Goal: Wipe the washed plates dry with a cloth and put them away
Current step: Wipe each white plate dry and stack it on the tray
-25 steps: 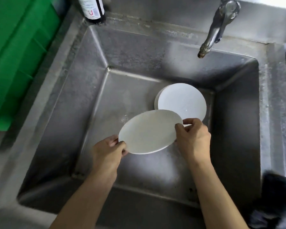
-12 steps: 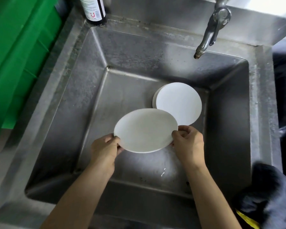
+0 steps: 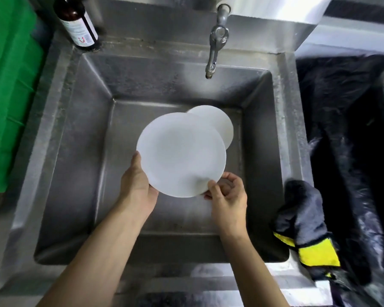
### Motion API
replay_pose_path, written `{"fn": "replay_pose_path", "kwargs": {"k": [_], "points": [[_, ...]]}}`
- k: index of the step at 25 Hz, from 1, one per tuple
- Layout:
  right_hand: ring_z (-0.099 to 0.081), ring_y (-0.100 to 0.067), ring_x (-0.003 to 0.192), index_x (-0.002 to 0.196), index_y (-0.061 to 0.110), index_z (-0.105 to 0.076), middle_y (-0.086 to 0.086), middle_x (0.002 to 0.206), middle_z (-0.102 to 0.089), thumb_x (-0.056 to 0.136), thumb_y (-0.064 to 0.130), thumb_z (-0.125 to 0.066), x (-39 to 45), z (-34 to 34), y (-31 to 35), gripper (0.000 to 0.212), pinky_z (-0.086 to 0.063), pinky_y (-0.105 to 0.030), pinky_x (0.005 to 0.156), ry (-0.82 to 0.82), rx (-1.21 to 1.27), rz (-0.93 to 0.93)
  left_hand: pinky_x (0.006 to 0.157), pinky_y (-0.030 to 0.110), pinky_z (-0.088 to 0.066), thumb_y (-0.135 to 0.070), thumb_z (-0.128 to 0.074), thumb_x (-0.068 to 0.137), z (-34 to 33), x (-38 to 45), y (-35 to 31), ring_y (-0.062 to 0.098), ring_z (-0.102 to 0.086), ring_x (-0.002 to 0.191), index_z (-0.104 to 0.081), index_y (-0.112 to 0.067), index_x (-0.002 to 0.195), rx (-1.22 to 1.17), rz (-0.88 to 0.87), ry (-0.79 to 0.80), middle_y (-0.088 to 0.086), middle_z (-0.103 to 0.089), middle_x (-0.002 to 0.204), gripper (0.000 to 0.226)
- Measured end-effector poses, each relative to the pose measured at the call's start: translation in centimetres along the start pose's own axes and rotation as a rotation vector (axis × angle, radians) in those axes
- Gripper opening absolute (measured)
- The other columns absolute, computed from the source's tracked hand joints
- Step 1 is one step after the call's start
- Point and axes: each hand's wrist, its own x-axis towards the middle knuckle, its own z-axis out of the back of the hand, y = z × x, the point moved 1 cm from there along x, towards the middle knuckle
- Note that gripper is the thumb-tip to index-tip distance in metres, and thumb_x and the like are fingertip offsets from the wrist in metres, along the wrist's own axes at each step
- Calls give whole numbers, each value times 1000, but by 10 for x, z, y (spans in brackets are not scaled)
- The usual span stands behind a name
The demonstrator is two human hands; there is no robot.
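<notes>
I hold a white round plate (image 3: pixel 181 155) above the steel sink (image 3: pixel 75 138), its face turned up towards me. My left hand (image 3: pixel 138 185) grips its lower left rim. My right hand (image 3: pixel 227 196) pinches its lower right rim. Behind it, a stack of white plates (image 3: pixel 222 124) rests on the sink floor, partly hidden by the held plate. A dark grey cloth with yellow trim (image 3: pixel 304 222) lies draped over the sink's right rim, just right of my right hand.
A tap (image 3: pixel 215 45) hangs over the back of the sink. A brown bottle (image 3: pixel 78 23) stands on the back left corner. A green crate (image 3: pixel 11 85) is at the left. A black lined bin (image 3: pixel 346 129) is at the right.
The plate has been lifted and tilted up towards me, now covering part of the stack. My hands have shifted to its lower rim. The view has moved to show the cloth.
</notes>
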Motion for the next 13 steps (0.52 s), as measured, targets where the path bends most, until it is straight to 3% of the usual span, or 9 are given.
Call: {"fn": "replay_pose_path", "kwargs": {"k": [2, 5, 7, 10, 13], "points": [[-73, -11, 67, 113, 9, -56, -4, 82, -75, 94, 5, -69, -9, 13, 8, 24, -56, -20, 62, -24, -38, 11, 78, 38, -62, -46, -45, 104, -9, -15, 0, 18, -74, 91, -67, -27, 111, 62, -22, 29, -10, -78, 94, 30], [-75, -16, 70, 111, 14, -57, 1, 79, -76, 94, 14, -70, -20, 34, 17, 21, -61, -37, 74, -14, -133, 28, 86, 41, -60, -47, -41, 105, -19, -34, 0, 15, -74, 90, -65, -28, 100, 131, -69, 39, -14, -78, 88, 31], [-73, -15, 77, 108, 18, -62, 6, 81, -74, 97, 20, -65, -25, 56, 20, 12, -59, -39, 79, -66, -233, 86, 87, 39, -60, -49, -41, 105, -24, -46, -1, 17, -73, 96, -65, -28, 104, 178, -87, 38, -11, -77, 99, 32], [-67, -22, 89, 110, 18, -67, 3, 92, -71, 94, 8, -58, -22, 104, 20, 21, -49, -33, 80, -270, -473, 291, 73, 33, -61, -51, -46, 102, -23, -59, -4, 16, -74, 92, -66, -27, 102, 212, -126, 25, -10, -76, 97, 32], [-59, -41, 108, 122, 9, -66, -15, 117, -67, 84, 9, -69, -11, 154, 10, 38, -44, -46, 92, -464, -758, 401, 56, 24, -58, -56, -51, 98, -19, -74, -3, 9, -75, 76, -68, -27, 94, 275, -155, 31, -15, -77, 81, 34]]}}
